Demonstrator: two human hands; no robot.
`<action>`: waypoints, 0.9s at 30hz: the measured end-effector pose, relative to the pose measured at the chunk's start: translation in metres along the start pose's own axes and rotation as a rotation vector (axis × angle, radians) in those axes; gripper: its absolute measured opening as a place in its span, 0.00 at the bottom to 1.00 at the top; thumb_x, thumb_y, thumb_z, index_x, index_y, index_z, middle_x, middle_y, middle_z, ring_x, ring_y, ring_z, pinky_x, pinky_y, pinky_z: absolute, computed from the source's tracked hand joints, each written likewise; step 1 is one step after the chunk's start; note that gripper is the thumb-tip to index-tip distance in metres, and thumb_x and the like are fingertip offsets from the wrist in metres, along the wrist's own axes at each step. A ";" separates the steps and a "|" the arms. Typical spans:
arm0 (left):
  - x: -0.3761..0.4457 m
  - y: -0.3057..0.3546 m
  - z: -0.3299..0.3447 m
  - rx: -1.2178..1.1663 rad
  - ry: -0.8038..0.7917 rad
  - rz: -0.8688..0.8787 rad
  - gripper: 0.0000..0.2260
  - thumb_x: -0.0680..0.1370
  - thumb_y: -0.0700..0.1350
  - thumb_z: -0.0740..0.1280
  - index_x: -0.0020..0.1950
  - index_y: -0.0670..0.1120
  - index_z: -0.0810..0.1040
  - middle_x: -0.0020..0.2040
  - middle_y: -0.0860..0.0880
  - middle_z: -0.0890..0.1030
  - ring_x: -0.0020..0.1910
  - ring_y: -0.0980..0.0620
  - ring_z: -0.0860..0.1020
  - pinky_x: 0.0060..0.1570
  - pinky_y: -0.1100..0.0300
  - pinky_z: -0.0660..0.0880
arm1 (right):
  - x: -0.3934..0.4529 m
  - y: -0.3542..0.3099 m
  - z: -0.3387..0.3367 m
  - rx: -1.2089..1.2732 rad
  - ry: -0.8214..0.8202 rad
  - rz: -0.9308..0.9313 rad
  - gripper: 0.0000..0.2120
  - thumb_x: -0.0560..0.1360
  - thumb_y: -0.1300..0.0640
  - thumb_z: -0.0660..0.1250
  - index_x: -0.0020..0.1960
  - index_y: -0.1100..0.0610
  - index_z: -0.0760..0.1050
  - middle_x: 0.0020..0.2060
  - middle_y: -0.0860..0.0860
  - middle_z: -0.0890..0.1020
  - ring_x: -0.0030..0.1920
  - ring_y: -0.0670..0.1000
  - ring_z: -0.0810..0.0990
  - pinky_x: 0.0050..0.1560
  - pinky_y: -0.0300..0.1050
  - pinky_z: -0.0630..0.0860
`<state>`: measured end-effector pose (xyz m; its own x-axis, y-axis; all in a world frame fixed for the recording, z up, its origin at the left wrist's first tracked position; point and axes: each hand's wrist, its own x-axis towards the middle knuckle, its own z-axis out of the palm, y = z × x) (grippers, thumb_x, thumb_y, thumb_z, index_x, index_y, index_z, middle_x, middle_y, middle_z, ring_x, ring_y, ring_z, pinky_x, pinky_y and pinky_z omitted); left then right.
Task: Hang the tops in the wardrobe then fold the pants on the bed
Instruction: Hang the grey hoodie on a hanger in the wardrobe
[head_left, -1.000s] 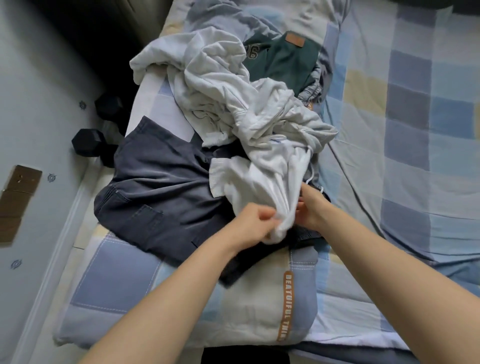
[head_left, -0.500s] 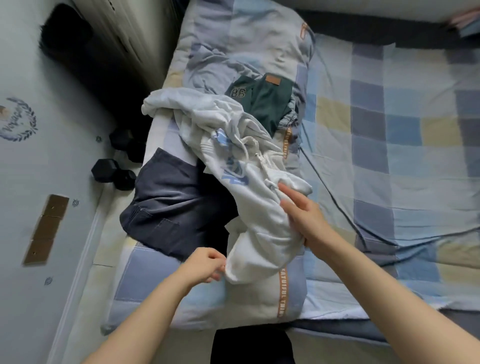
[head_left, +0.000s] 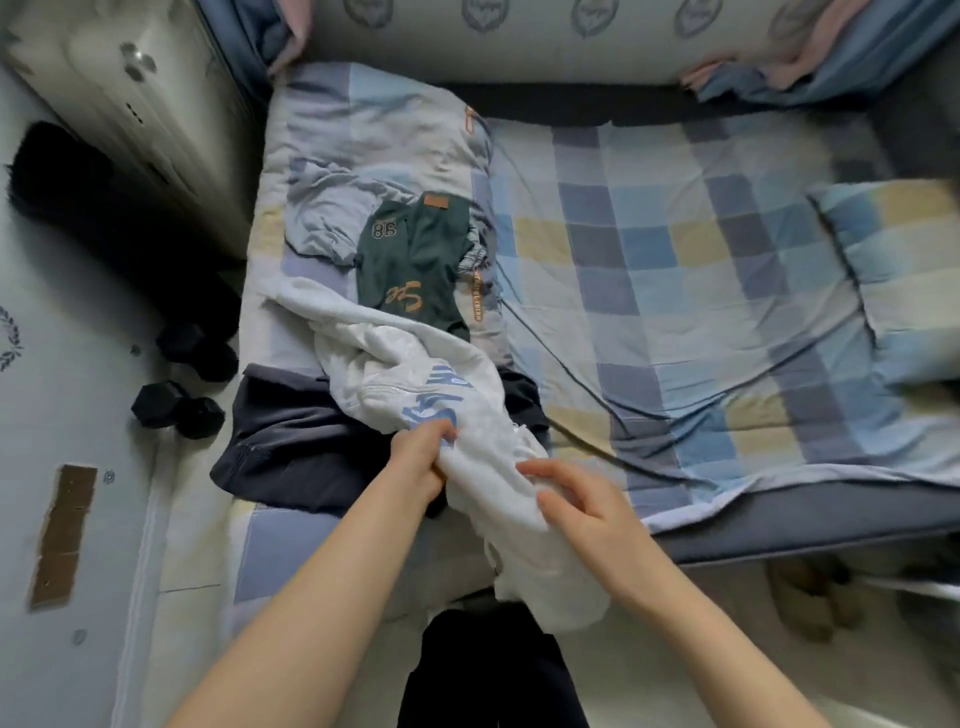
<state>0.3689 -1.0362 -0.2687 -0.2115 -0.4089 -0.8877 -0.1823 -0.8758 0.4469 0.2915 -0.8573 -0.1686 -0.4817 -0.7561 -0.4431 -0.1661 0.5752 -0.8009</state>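
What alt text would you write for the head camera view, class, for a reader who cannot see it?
Both hands grip a white top with blue lettering, left hand bunching the print, right hand nearer its lower end, lifting it off a checked bed. A green garment and dark pants lie there; dumbbells sit on the floor.

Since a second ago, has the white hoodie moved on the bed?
Yes. The white hoodie has been pulled toward the person, off the green top, which it partly covered before.

You see a white top (head_left: 415, 379) with blue lettering, a dark green garment (head_left: 415, 260) with orange print, dark grey pants (head_left: 291, 447), a blue-yellow checked bedsheet (head_left: 675, 270), black dumbbells (head_left: 176, 405).
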 end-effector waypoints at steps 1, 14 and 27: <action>-0.004 -0.002 0.000 -0.008 -0.002 0.008 0.24 0.68 0.29 0.62 0.65 0.34 0.72 0.52 0.37 0.78 0.47 0.41 0.78 0.55 0.44 0.76 | -0.009 0.008 -0.001 0.025 0.010 0.056 0.14 0.77 0.60 0.63 0.59 0.46 0.75 0.55 0.38 0.79 0.55 0.37 0.76 0.53 0.33 0.70; -0.189 -0.037 0.071 0.494 -0.321 0.425 0.08 0.70 0.32 0.70 0.43 0.43 0.82 0.34 0.46 0.83 0.40 0.44 0.80 0.43 0.49 0.77 | -0.105 0.096 -0.007 1.555 0.163 0.812 0.35 0.77 0.34 0.54 0.55 0.67 0.77 0.44 0.63 0.83 0.44 0.60 0.81 0.44 0.51 0.77; -0.236 -0.140 0.112 1.222 -0.349 0.505 0.17 0.75 0.45 0.72 0.33 0.42 0.67 0.27 0.47 0.64 0.28 0.51 0.62 0.33 0.57 0.60 | -0.224 0.124 -0.156 1.499 1.104 0.094 0.16 0.79 0.59 0.63 0.67 0.53 0.72 0.56 0.55 0.81 0.49 0.55 0.82 0.41 0.50 0.78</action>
<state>0.3367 -0.7886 -0.1092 -0.7032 -0.3687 -0.6079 -0.6994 0.2053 0.6846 0.2444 -0.5678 -0.1061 -0.8152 0.1300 -0.5644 0.3957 -0.5865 -0.7067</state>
